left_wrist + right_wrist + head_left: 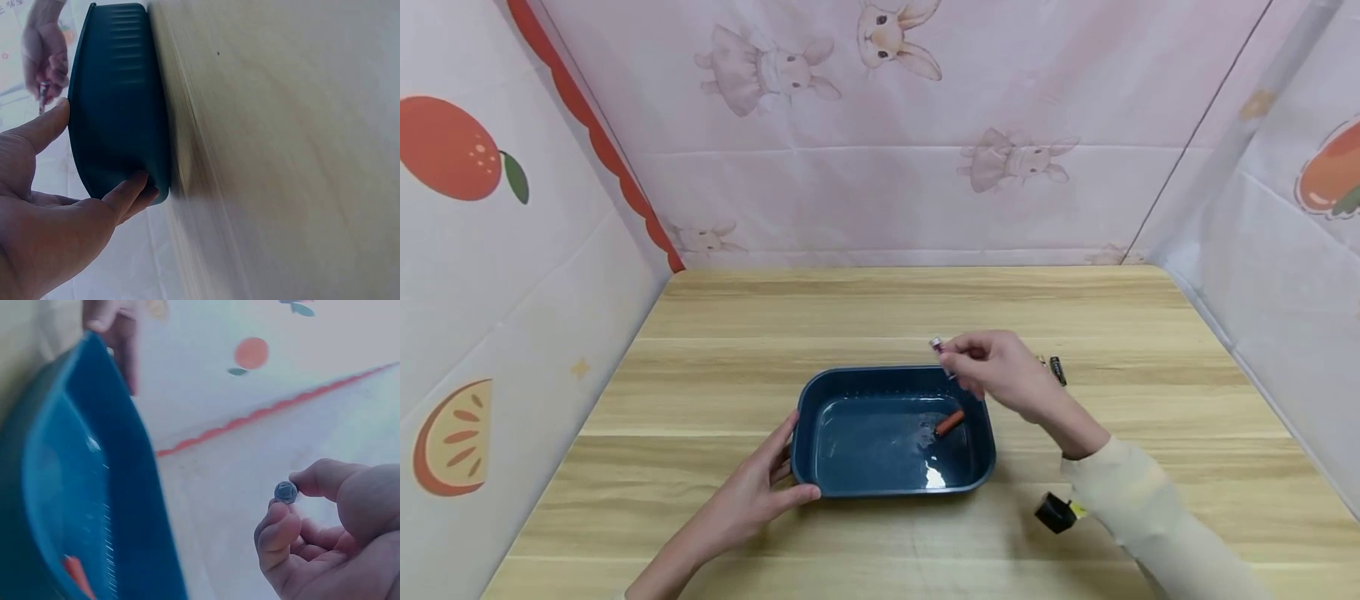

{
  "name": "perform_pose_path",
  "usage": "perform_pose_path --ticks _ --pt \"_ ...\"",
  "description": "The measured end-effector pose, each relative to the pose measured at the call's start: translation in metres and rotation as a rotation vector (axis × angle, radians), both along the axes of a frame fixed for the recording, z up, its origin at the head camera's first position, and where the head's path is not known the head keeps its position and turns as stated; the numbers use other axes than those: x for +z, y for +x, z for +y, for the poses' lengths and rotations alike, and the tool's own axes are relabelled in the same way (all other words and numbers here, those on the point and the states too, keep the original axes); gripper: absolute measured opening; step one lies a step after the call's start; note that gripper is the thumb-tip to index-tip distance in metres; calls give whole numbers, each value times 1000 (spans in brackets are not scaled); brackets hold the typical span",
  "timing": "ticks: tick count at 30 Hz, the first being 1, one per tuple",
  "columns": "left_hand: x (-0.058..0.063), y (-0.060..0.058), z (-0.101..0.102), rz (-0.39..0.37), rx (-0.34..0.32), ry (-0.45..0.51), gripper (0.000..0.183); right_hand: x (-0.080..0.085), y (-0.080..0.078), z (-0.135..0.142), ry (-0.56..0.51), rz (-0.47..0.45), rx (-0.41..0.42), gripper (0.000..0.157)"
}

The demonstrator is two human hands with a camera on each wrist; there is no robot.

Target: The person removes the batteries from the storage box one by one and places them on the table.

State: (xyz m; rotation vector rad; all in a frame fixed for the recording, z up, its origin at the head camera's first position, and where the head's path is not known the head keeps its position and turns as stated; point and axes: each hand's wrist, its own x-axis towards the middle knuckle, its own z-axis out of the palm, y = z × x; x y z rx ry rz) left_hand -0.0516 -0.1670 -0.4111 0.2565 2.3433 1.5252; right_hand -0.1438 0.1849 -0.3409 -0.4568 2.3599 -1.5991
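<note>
A dark blue plastic basin sits on the wooden table. My left hand holds its near left corner, thumb at the rim and fingers along the outer wall; the left wrist view shows the fingertips against that wall. Above the far right corner of the basin, my right hand pinches a small purple-and-silver battery between thumb and fingers. Its round metallic end faces the camera in the right wrist view. An orange-brown cylinder lies inside the basin, toward the right.
A black battery lies right of the basin, with another small piece partly hidden behind my right wrist. Nearer the front is a black blocky object with a yellow part, partly covered by the sleeve. Printed cloth walls surround the table.
</note>
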Motion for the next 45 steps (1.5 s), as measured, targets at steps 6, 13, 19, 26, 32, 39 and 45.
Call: perform_pose_path --ticks 6,13,19,26,32,39,45 --pt "-1 0 0 2 2 -2 101 23 -1 30 -7 21 -87 27" --pt "-1 0 -1 -4 5 8 102 39 1 63 -7 67 -211 35" --pt "0 0 -2 -9 4 20 102 33 -2 93 -29 92 -298 33" --pt "-1 0 -2 -2 10 -1 103 16 -6 122 -119 57 -382 19" --pt "0 1 -2 1 5 3 103 -5 -10 141 -109 7 -436 17" --pt "0 1 -2 10 -1 14 102 -31 -16 158 72 -44 -458 39" --pt "0 2 -2 7 -1 23 102 -50 -20 165 116 -71 -465 44"
